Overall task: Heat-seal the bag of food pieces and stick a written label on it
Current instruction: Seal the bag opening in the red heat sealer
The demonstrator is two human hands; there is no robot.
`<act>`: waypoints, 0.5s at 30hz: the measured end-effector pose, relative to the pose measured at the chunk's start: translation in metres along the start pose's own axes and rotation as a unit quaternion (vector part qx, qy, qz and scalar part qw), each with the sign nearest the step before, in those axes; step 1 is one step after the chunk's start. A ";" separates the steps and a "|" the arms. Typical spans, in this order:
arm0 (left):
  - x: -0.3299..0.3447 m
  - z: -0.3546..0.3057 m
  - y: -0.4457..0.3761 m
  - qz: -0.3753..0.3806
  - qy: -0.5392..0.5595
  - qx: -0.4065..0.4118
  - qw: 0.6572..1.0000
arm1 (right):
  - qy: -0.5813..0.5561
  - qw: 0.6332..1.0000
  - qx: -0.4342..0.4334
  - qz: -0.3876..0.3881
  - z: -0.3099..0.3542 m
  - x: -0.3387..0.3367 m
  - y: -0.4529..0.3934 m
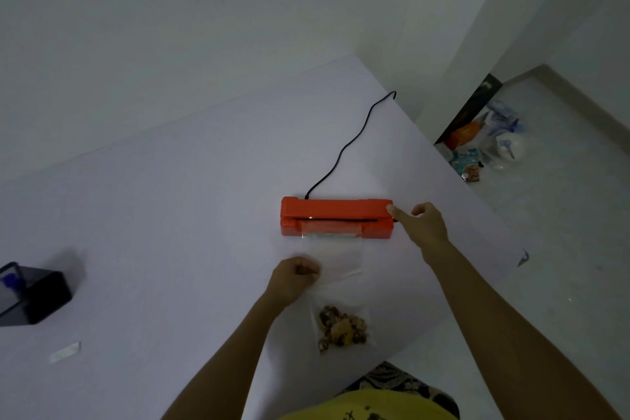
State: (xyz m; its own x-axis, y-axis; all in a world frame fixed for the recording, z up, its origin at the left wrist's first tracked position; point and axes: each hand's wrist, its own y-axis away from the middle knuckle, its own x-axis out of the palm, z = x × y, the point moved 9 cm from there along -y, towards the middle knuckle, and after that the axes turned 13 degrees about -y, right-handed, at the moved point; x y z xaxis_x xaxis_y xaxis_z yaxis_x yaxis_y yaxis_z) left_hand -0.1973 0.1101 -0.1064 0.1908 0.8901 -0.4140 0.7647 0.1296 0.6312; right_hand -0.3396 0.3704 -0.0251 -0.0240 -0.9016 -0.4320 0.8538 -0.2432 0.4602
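An orange heat sealer [335,216] lies across the white table [170,215], its black cord [351,143] running away toward the far edge. A clear plastic bag [337,286] has its open end inside the sealer's slot. Brown cookie pieces [342,329] fill the bag's near end. My left hand [295,278] is closed on the bag's left edge, holding it flat. My right hand [424,225] is at the sealer's right end, with one finger stretched out touching its corner. A small white label strip [64,352] lies at the near left.
A dark pen holder [34,293] with a blue pen stands at the table's left. The table's right edge runs diagonally; beyond it, packages and bags [487,143] sit on the tiled floor by the wall.
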 end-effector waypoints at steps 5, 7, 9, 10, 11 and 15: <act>0.000 0.003 -0.003 0.001 -0.001 -0.001 1.000 | -0.007 1.000 0.005 -0.001 0.000 0.001 0.001; 0.000 0.003 -0.003 0.001 0.002 0.002 1.000 | -0.006 1.000 0.004 -0.003 0.000 0.000 0.001; 0.000 0.002 -0.003 -0.004 0.002 0.011 1.000 | -0.006 1.000 0.004 -0.006 0.001 0.000 0.002; 0.000 0.002 -0.003 -0.005 0.004 0.014 1.000 | -0.006 1.000 0.005 -0.006 0.001 -0.001 0.002; 0.000 0.002 -0.003 -0.006 0.006 0.015 1.000 | -0.008 1.000 0.006 -0.005 0.001 -0.001 0.002; 0.000 0.002 -0.003 -0.005 0.009 0.013 1.000 | -0.011 1.000 0.004 -0.005 0.001 -0.001 0.004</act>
State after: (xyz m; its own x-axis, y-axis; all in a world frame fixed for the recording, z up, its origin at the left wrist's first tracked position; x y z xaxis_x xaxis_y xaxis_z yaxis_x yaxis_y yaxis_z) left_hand -0.1985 0.1092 -0.1095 0.1718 0.8969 -0.4076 0.7819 0.1275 0.6102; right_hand -0.3370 0.3701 -0.0222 -0.0442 -0.9070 -0.4187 0.8493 -0.2548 0.4624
